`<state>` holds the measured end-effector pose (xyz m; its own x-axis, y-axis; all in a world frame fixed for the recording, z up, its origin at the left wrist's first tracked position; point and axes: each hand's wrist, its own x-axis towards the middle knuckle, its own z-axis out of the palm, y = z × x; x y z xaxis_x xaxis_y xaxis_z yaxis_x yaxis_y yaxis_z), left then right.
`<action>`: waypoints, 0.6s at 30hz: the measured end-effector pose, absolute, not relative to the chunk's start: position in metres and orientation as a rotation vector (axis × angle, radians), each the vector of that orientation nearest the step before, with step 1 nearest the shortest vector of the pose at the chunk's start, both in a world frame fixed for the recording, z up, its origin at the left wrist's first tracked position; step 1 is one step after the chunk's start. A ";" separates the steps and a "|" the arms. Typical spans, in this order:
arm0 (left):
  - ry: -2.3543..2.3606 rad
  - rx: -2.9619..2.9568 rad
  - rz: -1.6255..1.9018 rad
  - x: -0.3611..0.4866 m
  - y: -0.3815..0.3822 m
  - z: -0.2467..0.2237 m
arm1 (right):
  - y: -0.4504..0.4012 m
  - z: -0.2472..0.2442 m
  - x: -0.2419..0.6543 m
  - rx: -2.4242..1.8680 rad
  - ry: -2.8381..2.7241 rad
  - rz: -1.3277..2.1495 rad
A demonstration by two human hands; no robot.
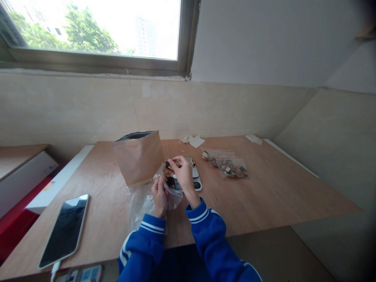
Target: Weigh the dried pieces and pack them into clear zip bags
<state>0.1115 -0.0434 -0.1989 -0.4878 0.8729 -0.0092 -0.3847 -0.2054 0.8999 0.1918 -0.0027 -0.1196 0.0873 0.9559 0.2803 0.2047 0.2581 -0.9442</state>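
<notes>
Head view is looking down at a clear plastic bag (173,194) of mixed dark and pale dried pieces, which is being held up just above the table, at the lower middle of the frame. The left hand (159,197) is closing firmly around the bag's lower part, while the right hand (183,174) is pinching narrowly at its upper edge, seemingly to hold the mouth apart. From this angle it is hard to tell whether those fingers are also touching the pieces inside. Blue sleeves with white stripes (210,235) are reaching in from the bottom edge.

Just behind the hands, a digital kitchen scale (196,183) is sitting partly hidden, within easy reach. To its left, a kraft paper pouch (138,158) is standing upright, its dark-lined top showing, and a loose plastic sheet (138,209) is lying in front of it. Two small filled plastic bags (233,168) are resting together to the right of the scale — apparently set apart from the hands' working spot. Toward the lower left, a smartphone (64,231) is lying near the edge of the wooden table (273,192), out of the way, with a cable attached. Tissue scraps (188,140) are lying along the far edge, below a window (94,27) at upper left.
</notes>
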 end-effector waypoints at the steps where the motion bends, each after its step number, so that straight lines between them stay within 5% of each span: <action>1: 1.145 0.668 1.822 0.112 -0.044 -0.198 | -0.003 -0.120 0.191 -1.188 -1.391 0.835; 18: 1.119 0.900 1.920 0.110 -0.054 -0.198 | -0.012 -0.118 0.187 -1.009 -1.978 0.739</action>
<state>0.1099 -0.0541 -0.1975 -0.4911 0.8464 0.2060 -0.2382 -0.3579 0.9029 0.1874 -0.0117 -0.1180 -0.3805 0.8448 0.3763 0.3914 0.5158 -0.7621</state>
